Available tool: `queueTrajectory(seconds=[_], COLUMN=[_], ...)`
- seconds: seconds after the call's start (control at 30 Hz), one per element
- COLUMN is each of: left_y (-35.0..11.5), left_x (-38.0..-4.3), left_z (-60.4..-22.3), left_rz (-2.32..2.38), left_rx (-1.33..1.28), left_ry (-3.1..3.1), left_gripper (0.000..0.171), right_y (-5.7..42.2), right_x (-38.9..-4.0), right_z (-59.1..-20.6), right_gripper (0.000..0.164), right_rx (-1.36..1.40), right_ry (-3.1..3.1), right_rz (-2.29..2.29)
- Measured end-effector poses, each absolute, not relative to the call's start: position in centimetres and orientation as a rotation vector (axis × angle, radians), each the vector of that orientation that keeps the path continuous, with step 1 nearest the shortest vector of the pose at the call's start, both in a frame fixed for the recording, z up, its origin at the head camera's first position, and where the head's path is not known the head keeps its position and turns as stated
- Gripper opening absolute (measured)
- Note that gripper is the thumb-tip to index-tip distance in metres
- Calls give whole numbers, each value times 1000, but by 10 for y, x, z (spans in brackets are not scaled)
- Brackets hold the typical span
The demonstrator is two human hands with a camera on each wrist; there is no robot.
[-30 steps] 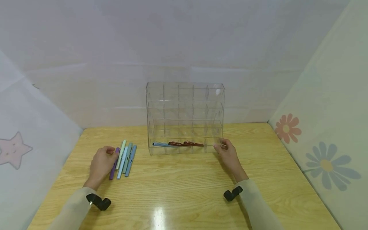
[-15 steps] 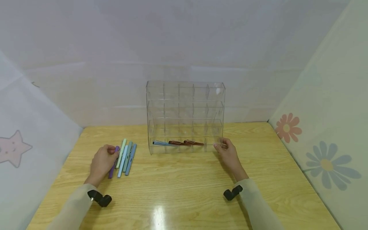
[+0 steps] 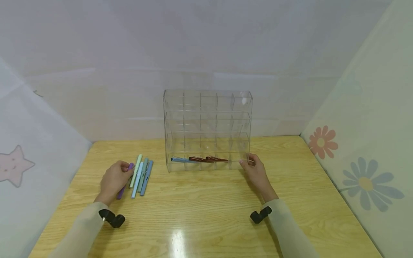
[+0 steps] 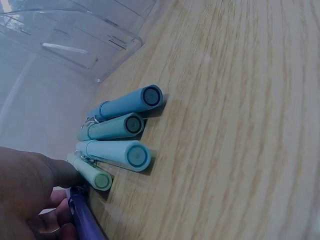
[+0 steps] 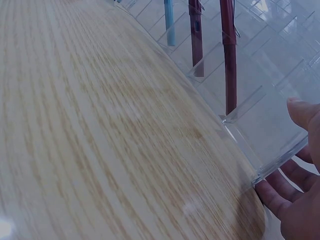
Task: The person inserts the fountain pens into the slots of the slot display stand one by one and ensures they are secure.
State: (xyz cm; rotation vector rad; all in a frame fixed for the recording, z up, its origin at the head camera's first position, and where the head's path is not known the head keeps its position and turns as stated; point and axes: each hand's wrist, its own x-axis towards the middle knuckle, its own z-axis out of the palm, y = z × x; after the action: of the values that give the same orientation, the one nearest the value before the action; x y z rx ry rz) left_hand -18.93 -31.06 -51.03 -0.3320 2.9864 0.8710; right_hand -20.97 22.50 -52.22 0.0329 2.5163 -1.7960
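Note:
My left hand (image 3: 113, 180) is at the left of the table, pinching a purple pen (image 4: 85, 218) between thumb and fingers. Directly beside it lie a pale green pen (image 3: 136, 172), a light blue pen (image 3: 137, 180), a teal pen (image 3: 143, 175) and a darker blue pen (image 3: 147, 178), side by side. With thumb in front and fingers round the side, my right hand (image 3: 258, 175) grips the lower right edge of a clear acrylic pen rack (image 3: 208, 123). In its lowest row rest a blue pen (image 3: 180, 159) and two dark red pens (image 5: 229, 65).
The wooden table (image 3: 200, 215) meets a white cloth wall (image 3: 129, 89) behind the rack. Patterned cloth panels (image 3: 348, 154) enclose the left and right sides. A black wrist camera (image 3: 111, 218) sits on each sleeve.
The lower end of the purple pen has swung left, away from the other pens, in my left hand. My right hand stays at the rack's edge.

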Motion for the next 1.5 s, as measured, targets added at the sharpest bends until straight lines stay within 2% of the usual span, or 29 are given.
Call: queueTrajectory(seconds=[0.63, 0.83, 1.33, 1.5], left_y=[-316, -315, -312, -311], left_x=[-184, -181, -173, -170], left_z=[-509, -504, -498, -494], left_rz=[994, 1022, 1050, 1058], left_rx=[-407, -330, -271, -280], left_ry=[3017, 2975, 3033, 3034], left_gripper=[53, 57, 51, 58], right_y=[227, 227, 227, 227], right_x=[-212, -210, -210, -209], right_z=[-526, -525, -525, -526], right_gripper=[76, 75, 71, 70], right_rx=[41, 35, 26, 22], right_ry=[2504, 2487, 2478, 2487], right_rz=[-1787, -1802, -1820, -1822])
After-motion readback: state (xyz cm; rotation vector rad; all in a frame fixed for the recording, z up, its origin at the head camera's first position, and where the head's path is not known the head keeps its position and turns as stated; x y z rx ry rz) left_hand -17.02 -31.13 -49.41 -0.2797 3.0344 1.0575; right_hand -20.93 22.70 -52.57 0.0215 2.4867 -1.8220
